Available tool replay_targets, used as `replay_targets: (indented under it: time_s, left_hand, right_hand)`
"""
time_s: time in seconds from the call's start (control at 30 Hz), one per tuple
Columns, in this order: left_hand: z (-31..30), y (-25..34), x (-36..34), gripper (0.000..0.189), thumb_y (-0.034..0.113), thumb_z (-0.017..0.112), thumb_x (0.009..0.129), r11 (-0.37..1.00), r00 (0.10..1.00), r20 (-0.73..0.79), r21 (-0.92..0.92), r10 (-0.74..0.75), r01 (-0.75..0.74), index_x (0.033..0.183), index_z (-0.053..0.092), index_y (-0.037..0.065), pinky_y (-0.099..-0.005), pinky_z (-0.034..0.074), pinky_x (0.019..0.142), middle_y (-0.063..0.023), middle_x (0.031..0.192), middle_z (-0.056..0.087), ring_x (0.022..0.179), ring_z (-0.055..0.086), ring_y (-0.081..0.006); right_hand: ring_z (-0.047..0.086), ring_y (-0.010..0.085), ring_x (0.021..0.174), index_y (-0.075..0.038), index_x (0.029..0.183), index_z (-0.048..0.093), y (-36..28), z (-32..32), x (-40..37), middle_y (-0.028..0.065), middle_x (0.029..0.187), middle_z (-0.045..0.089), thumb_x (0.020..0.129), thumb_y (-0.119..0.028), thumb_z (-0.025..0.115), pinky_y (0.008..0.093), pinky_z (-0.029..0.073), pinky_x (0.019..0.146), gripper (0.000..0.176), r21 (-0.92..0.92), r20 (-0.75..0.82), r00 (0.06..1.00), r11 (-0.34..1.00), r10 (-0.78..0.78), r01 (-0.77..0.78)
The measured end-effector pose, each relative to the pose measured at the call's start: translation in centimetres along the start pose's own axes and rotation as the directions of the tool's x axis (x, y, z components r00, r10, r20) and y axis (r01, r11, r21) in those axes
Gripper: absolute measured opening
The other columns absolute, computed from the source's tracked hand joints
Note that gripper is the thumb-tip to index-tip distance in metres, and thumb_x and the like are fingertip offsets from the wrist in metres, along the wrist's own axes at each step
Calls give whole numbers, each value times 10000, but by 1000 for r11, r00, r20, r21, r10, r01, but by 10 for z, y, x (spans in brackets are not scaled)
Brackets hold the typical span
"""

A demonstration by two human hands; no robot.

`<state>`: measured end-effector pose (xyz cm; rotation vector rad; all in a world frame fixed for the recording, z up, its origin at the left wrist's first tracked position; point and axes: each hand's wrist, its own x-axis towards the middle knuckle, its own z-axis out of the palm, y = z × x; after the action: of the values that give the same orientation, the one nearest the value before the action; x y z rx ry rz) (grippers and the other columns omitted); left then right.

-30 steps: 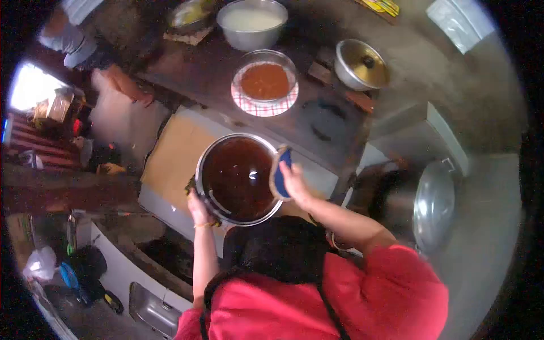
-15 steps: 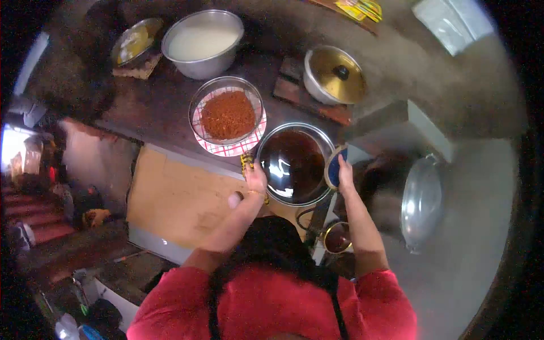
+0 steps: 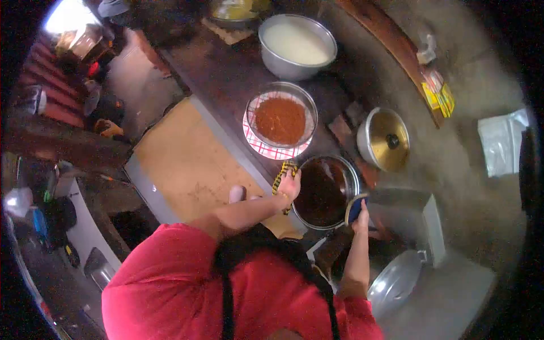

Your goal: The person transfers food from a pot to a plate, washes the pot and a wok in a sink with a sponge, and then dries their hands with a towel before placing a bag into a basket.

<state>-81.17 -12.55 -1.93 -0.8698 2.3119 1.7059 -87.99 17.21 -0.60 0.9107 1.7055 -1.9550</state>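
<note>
A round metal pot (image 3: pixel 298 217) of dark brown liquid stands between my hands by the dark counter. My left hand (image 3: pixel 290 186) presses a yellow-and-black checkered pot holder (image 3: pixel 277 184) to the pot's left side. At the right rim, my right hand (image 3: pixel 362 216) grips a blue pot holder (image 3: pixel 355 210) with a tan edge. Just beyond the pot, a glass bowl (image 3: pixel 311 107) of reddish-brown crumbly food (image 3: pixel 280 121) sits on a red-and-white checkered cloth or plate (image 3: pixel 258 146). The pot's underside is hidden.
A large metal pot (image 3: pixel 286 69) of pale liquid is at the back. To the right stands a pot with a gold-coloured lid (image 3: pixel 382 144). A metal screen (image 3: pixel 433 226) and a silver oval pan (image 3: pixel 396 283) are at lower right. A tan board (image 3: pixel 187 153) lies left.
My head view has turned, so the scene sits rotated and shifted. Both hands keep their hold at the pot's sides. The bright glare on the dark liquid has gone.
</note>
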Motion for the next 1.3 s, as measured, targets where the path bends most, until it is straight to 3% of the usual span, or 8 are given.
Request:
replay_targets:
  time_s: [0.23,0.3,0.37,0.43,0.57,0.77,0.87,1.3]
  left_hand:
    - [-59,3,-6,640,557,382,828,975,955,203,-3,-217,222,1104,515,-4,-400,424,813,-225,991,578,929,563,-331]
    - [-86,-6,-17,639,570,376,828,943,933,248,-142,-260,301,1065,547,2,-396,443,776,-202,955,599,876,593,-300]
    - [-108,-52,-17,653,574,354,839,990,989,133,-118,-64,80,1002,570,-20,-374,466,717,-162,869,618,797,603,-238]
    - [-171,-39,-54,634,559,348,851,965,979,33,-162,-201,204,946,579,-25,-353,476,660,-141,782,618,712,602,-225]
    - [-260,-82,-110,647,543,356,849,819,944,-90,-528,-317,224,904,534,-77,-424,551,528,-191,858,577,734,610,-299]
    - [-363,-214,-202,640,552,364,840,794,711,-555,-607,-432,9,1014,481,-52,-429,553,564,-147,818,581,746,600,-296]
    - [-401,-258,-297,684,587,352,829,644,543,-566,-762,-620,-60,841,580,-58,-343,508,546,-145,712,609,637,625,-257]
    - [-264,-320,-535,729,595,405,803,360,-361,-117,-569,-925,-739,927,500,-117,-332,536,491,-178,747,578,602,630,-271]
  right_hand:
    - [566,195,799,-73,1071,531,7,-30,5,62,927,589,862,-342,495,319,446,702,342,45,-223,967,989,-124,138]
    - [562,217,726,-36,1100,528,13,-63,18,106,819,583,869,-267,479,360,438,652,330,-941,-291,608,335,-738,-44]
    - [568,301,861,10,1147,486,-19,0,-48,210,958,582,897,-217,405,394,436,704,348,-634,-473,403,620,-784,462]
    - [560,309,871,54,1166,449,-41,19,-63,247,1021,551,906,-252,413,378,431,753,403,-1000,-15,318,17,-948,2]
    - [543,348,887,109,1139,409,-93,182,-127,288,1013,520,894,-217,457,408,443,732,411,-423,-106,110,145,-988,894]
    - [515,329,947,36,1121,463,-105,452,-157,208,1072,523,860,-208,489,428,392,839,359,-301,483,-674,-829,-559,472]
    - [449,307,1066,-84,1218,427,-51,583,-126,146,1180,474,794,-283,573,424,376,868,492,-257,845,-374,-903,-383,343]
    - [591,302,849,18,995,581,506,705,-335,182,889,619,729,-268,636,345,462,738,394,490,170,-368,245,914,837]
